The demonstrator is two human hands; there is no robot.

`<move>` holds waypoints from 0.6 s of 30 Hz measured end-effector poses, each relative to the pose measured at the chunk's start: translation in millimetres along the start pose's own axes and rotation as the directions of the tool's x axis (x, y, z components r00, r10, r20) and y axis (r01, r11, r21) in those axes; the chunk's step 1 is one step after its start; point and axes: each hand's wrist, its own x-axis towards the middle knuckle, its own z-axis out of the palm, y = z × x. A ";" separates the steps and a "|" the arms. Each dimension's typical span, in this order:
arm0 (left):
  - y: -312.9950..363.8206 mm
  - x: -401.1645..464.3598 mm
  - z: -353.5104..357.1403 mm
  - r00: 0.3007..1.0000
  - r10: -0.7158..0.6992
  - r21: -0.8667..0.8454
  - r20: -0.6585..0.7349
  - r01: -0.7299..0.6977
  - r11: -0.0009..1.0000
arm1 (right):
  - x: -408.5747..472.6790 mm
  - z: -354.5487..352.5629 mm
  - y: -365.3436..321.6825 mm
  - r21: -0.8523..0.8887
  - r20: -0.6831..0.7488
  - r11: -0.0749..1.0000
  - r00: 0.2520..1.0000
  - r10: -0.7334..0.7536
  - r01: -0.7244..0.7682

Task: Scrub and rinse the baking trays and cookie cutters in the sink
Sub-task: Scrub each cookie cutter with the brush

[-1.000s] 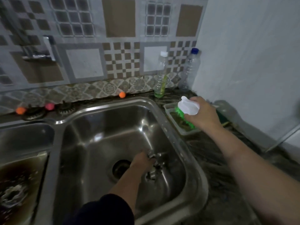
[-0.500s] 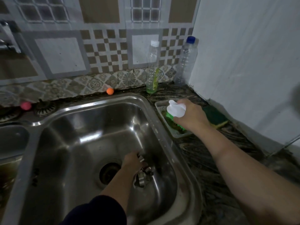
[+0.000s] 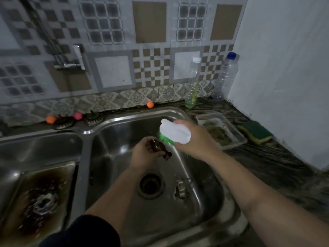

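A small dark cookie cutter [image 3: 158, 148] sits above the right sink basin [image 3: 114, 157], gripped in the curled fingers of the left hand [image 3: 145, 155]; its shape is hard to make out. Just beside it, the right hand [image 3: 193, 139] grips a white scrub brush [image 3: 175, 131] with green bristles touching the cutter. Another metal cutter [image 3: 180, 190] lies beside the drain [image 3: 151, 184]. A scorched baking tray [image 3: 35, 198] fills the left basin, cut off by the frame edge. On the worktop [image 3: 267, 161] rest a plastic tub [image 3: 221, 130] and sponge [image 3: 255, 132].
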 end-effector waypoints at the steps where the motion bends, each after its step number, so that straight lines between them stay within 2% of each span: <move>1: 4.5 -4.8 -10.3 1.000 0.024 0.006 -0.005 -0.024 1.000 | -2.4 13.6 -6.9 0.021 0.026 0.999 0.999 -0.027 0.026; 4: 10.0 -15.0 -44.8 0.993 0.060 -0.013 -0.106 -0.061 0.998 | -8.7 45.7 -20.1 0.096 0.044 0.993 0.996 -0.079 0.074; 7: -1.0 -22.9 -82.6 0.978 0.061 -0.057 -0.202 -0.073 0.996 | -16.2 62.8 -23.6 0.089 0.065 0.992 0.993 -0.100 0.094; 11: -10.1 -38.1 -105.8 0.967 0.093 -0.048 -0.237 -0.107 0.993 | -16.4 75.4 -49.1 0.120 -0.014 0.981 0.989 -0.150 0.151; 15: -7.6 -44.0 -118.4 0.928 0.126 -0.010 -0.352 -0.138 0.990 | -21.6 95.0 -67.0 0.036 -0.022 0.963 0.963 -0.268 0.268; 18: -10.2 -44.6 -130.0 0.903 0.107 -0.064 -0.417 -0.147 0.987 | -28.2 97.5 -60.1 0.103 -0.142 0.977 0.975 -0.173 0.188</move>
